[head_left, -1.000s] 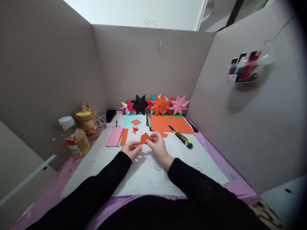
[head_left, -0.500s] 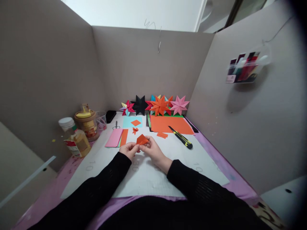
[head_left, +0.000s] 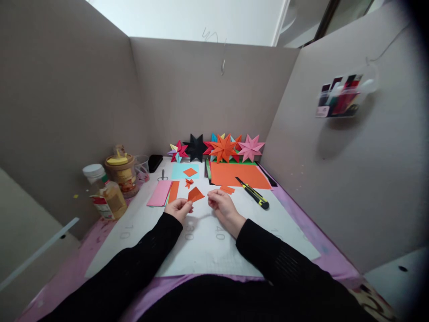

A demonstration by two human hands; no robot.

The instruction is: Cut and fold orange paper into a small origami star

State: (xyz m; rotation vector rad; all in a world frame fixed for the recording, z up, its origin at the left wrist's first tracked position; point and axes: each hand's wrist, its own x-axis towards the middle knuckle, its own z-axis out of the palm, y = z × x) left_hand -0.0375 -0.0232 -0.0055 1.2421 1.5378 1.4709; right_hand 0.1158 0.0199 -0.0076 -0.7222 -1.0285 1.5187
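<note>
My left hand point(head_left: 180, 208) pinches a small folded orange paper piece point(head_left: 195, 194) and holds it just above the white cutting mat point(head_left: 201, 241). A short way to the right, my right hand point(head_left: 221, 204) is curled with its fingertips together and no longer touches the paper; nothing shows in it. Beyond the hands lie a tiny folded orange unit point(head_left: 189, 182), an orange square on a light blue sheet point(head_left: 190, 171), orange scraps point(head_left: 227, 189) and a large orange sheet point(head_left: 237, 174).
A yellow utility knife point(head_left: 253, 192) lies right of the hands. A pink and orange paper stack point(head_left: 163, 192) and small scissors point(head_left: 162, 175) are to the left. Jars and a bottle point(head_left: 107, 192) stand far left. Several paper stars point(head_left: 223, 147) line the back wall.
Both hands held the orange piece earlier. My right hand has let go and drawn off to the right; my left hand keeps the piece, now a little further left.
</note>
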